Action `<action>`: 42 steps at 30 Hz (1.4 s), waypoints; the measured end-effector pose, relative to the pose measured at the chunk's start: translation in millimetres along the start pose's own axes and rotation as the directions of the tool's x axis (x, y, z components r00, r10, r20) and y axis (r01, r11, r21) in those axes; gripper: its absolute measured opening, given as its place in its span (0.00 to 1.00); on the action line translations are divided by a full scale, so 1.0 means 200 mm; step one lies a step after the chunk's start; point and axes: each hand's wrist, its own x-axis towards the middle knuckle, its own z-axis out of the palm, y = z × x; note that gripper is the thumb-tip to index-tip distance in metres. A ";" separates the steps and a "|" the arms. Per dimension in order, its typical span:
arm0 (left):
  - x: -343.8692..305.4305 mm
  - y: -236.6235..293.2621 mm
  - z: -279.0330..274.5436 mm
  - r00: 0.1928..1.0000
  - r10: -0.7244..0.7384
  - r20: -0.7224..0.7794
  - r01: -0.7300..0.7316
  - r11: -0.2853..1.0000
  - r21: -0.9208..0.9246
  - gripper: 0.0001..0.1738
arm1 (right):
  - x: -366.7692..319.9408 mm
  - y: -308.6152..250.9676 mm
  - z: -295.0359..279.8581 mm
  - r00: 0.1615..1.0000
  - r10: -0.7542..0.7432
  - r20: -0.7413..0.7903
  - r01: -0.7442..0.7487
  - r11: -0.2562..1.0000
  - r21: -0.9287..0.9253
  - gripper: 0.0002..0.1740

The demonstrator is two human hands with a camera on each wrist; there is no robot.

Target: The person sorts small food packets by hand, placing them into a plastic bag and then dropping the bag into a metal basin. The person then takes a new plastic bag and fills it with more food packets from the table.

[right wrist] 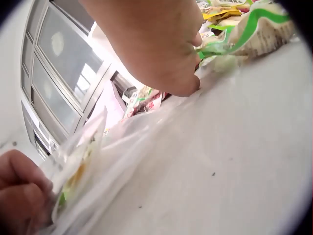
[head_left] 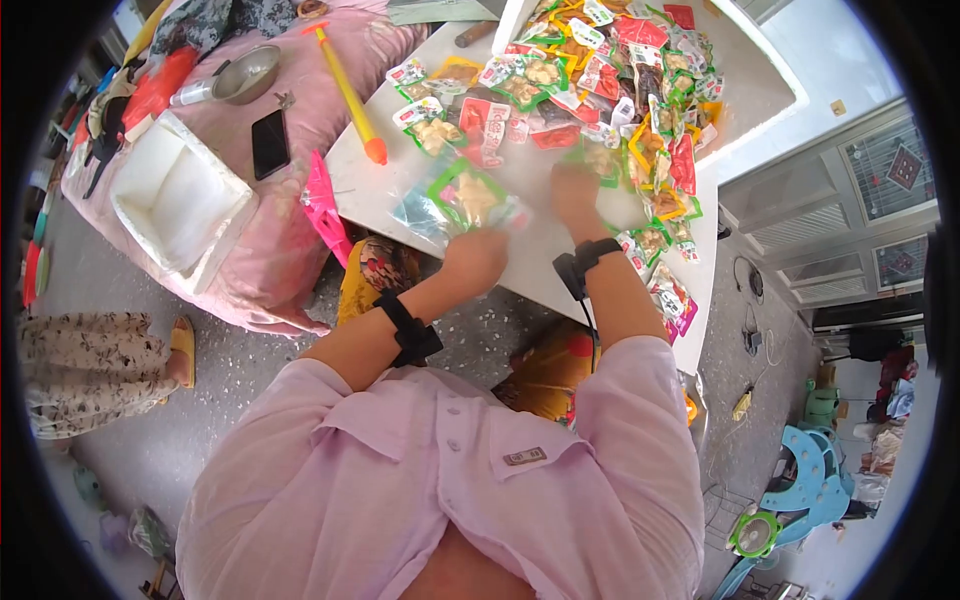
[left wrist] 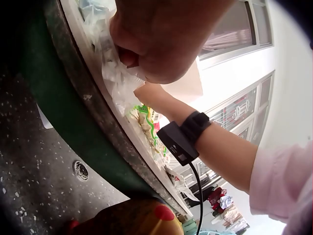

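My left hand (head_left: 477,258) grips the edge of a clear plastic bag (head_left: 425,205), its fingers curled in the left wrist view. A green-edged snack packet (head_left: 468,198) with pale pieces shows inside the bag, blurred. Farther right, my right hand (head_left: 575,198) pinches another green-edged snack packet (head_left: 600,160) at the front of the pile. In the right wrist view its fingers point down beside green-edged packaging (right wrist: 254,34), and the bag's clear film (right wrist: 112,161) stretches toward the left hand (right wrist: 22,188).
Many snack packets (head_left: 490,125) lie on the white table (head_left: 540,255) and in a white foam box (head_left: 770,110). A yellow toy with orange ends (head_left: 348,95) lies at the table's left. Beside it, a pink-covered surface holds a phone (head_left: 269,144) and a smaller foam box (head_left: 175,200).
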 end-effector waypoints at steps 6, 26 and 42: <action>0.01 0.00 0.00 0.998 -0.035 0.060 0.035 0.999 0.006 0.04 | 0.07 0.05 0.02 0.986 0.069 0.151 -0.061 0.996 -0.060 0.11; 0.00 0.01 -0.02 1.000 -0.019 0.016 0.020 1.000 -0.017 0.03 | 0.03 0.14 -0.04 0.885 0.346 0.312 -0.450 0.806 0.384 0.38; 0.00 0.01 -0.02 1.000 0.015 -0.009 -0.015 0.999 -0.030 0.03 | -0.01 0.20 -0.07 0.958 0.276 0.074 -0.285 0.901 0.328 0.09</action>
